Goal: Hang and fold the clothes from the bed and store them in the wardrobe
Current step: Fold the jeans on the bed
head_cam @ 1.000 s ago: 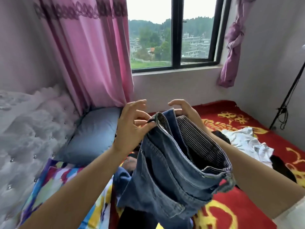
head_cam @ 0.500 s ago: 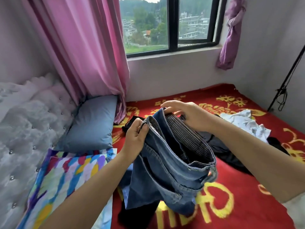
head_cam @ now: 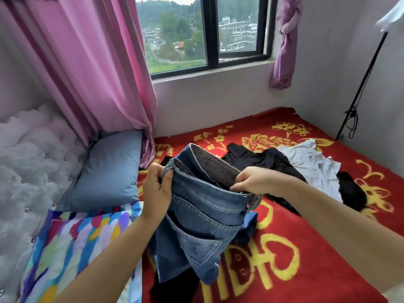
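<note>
A pair of blue jeans [head_cam: 196, 219] hangs in front of me above the red bed cover [head_cam: 306, 248], waistband up and striped lining showing. My left hand [head_cam: 156, 193] grips the left end of the waistband. My right hand [head_cam: 254, 180] pinches the waistband's right side. Behind the jeans on the bed lie a black garment [head_cam: 262, 160] and a crumpled white garment [head_cam: 310, 162]. Another dark piece [head_cam: 170, 285] lies under the hanging jeans.
A blue pillow [head_cam: 109, 169] leans against the white tufted headboard [head_cam: 28, 167] at the left. A multicoloured cloth [head_cam: 72, 243] lies at the lower left. Pink curtains [head_cam: 87, 62] hang beside the window [head_cam: 207, 31]. A black stand [head_cam: 363, 88] rises at the right wall.
Both hands have lowered the jeans toward the bed. My right hand has slid from the far edge of the waistband to its right side, and my view has tilted downward.
</note>
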Tool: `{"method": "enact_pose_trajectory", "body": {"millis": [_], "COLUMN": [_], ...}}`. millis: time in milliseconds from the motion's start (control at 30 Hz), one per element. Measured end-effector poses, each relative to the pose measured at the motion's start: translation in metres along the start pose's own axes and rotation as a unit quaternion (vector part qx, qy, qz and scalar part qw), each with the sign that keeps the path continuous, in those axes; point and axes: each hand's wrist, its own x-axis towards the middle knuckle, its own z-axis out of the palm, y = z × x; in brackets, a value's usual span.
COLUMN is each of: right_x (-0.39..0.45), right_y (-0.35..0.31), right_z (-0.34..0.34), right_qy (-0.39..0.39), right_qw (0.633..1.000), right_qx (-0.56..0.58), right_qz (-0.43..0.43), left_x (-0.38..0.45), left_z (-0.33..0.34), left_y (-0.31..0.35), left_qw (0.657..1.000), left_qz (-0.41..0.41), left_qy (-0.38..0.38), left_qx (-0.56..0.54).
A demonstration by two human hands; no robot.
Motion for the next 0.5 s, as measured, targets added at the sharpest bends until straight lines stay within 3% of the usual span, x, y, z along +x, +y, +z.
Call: {"method": "enact_pose_trajectory", "body": {"millis": [100, 367, 500], "right_x": [0.015, 0.031, 0.03], "right_y": [0.01, 0.004, 0.006], "right_z": [0.016, 0.075, 0.084], "right_qy": [-0.05, -0.064, -0.047], "right_qw": [0.998, 0.997, 0.997], "right_qx": [-0.028, 0.021, 0.045], "right_qz": [0.031, 0.038, 0.034], "left_x": [-0.009, -0.025, -0.024], "left_z": [0.007, 0.015, 0.007], "left_y": [0.0, -0.006, -0.014], "left_qw": [0.998, 0.987, 0.988], "left_qz": [0.066, 0.147, 0.102], "left_qy": [-0.012, -0.066, -0.106], "left_qx": [-0.014, 0.017, 0.056]}}
